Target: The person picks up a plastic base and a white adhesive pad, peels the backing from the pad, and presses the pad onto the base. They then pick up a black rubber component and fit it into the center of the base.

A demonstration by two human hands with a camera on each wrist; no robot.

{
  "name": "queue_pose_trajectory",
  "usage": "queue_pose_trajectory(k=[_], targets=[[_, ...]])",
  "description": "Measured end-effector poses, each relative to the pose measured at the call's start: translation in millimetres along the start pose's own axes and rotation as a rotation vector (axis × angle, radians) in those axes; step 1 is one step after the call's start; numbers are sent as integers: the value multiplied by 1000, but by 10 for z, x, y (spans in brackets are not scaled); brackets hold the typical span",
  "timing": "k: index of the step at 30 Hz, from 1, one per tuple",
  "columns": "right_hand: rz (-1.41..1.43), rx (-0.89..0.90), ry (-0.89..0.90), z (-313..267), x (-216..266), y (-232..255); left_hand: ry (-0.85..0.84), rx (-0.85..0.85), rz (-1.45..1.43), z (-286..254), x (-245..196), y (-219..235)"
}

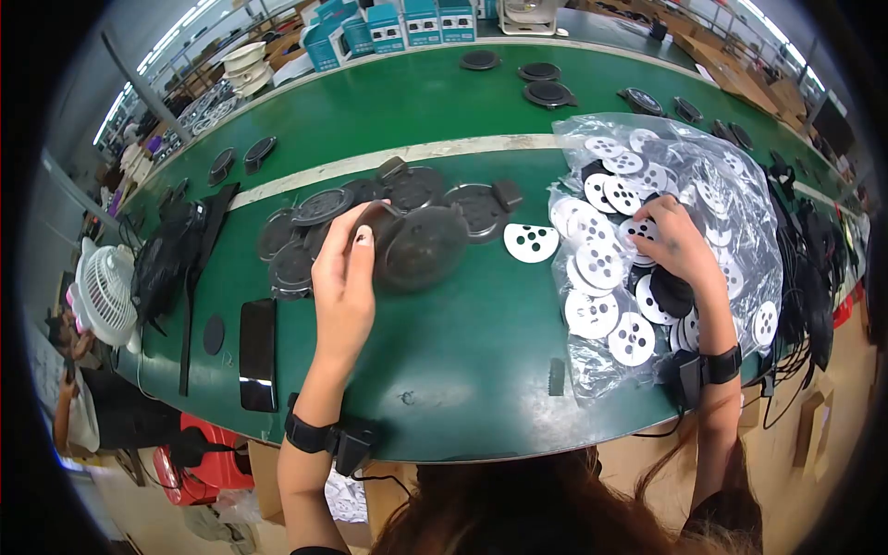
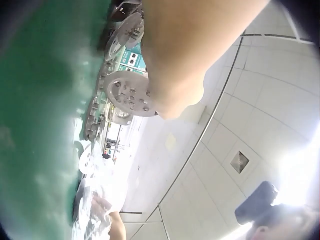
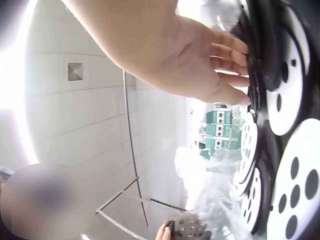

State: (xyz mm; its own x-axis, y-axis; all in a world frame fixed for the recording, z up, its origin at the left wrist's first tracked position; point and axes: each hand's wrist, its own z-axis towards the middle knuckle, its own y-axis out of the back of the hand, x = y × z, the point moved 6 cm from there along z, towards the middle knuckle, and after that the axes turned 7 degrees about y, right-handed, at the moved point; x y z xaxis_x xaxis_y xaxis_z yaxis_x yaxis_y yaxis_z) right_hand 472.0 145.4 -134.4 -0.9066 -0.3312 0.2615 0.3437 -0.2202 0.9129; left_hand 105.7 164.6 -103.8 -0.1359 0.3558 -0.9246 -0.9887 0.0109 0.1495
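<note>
Black round base (image 1: 421,248) gripped by curled left hand (image 1: 344,277) fingers, lifted off the green surface (image 1: 462,351); right hand (image 1: 673,242) fingers spread loosely on white discs (image 1: 601,264) in the plastic bag (image 1: 740,185)

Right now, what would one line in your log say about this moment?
left hand: holds dark round part over green table | right hand: fingers on white discs in plastic bag | one disc loose on table

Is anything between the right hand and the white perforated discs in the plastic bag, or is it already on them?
Nothing visible stands in the way. The right hand is inside the open plastic bag, its fingers resting on the white discs. The left hand holds a dark round base well clear.
</note>
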Motion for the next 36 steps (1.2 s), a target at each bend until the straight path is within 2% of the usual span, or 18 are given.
queue_pose_trajectory(k=[1, 3, 4, 6, 8, 9, 12, 14, 16, 20, 22, 24, 26, 30, 32, 34, 36], targets=[[-16, 11, -39, -24, 30, 25, -1, 12, -3, -28, -40, -48], [-41, 14, -80, -23, 125, 121, 345, 85, -609, -106, 32, -189], [10, 59, -72, -15, 164, 130, 339, 91, -612, -116, 81, -175], [58, 97, -63, -21, 168, 129, 479, 370, -739, -180, 245, -280], [125, -42, -48, -2, 175, 200, 590, 401, -739, -261, 201, -405], [165, -54, -114, -7, 181, 256, 600, 496, -694, -289, 195, -442], [221, -155, -109, 33, 343, 457, 710, 686, -648, -416, 254, -561], [286, -183, -52, 67, 549, 513, 620, 721, -345, -467, 167, -625], [596, -247, 189, 82, 883, 518, 607, 736, -382, -535, 5, -717], [779, -162, 318, 31, 1381, 318, 539, 720, -386, -605, -118, -787], [802, -138, 362, -5, 1520, 257, 467, 604, -404, -599, -123, -748], [751, -135, 374, -28, 1610, 265, 503, 565, -418, -617, -74, -717], [601, -91, 419, -48, 1705, 258, 416, 485, -303, -594, -65, -667], [636, -85, 367, -44, 1693, 232, 390, 446, -331, -603, -106, -638], [595, -137, 330, -71, 1709, 200, 359, 426, -283, -624, -106, -636], [367, -252, 329, -92, 1760, 234, 328, 407, -232, -640, -101, -636], [286, -306, 368, -105, 1801, 254, 317, 376, -173, -651, -77, -630]])
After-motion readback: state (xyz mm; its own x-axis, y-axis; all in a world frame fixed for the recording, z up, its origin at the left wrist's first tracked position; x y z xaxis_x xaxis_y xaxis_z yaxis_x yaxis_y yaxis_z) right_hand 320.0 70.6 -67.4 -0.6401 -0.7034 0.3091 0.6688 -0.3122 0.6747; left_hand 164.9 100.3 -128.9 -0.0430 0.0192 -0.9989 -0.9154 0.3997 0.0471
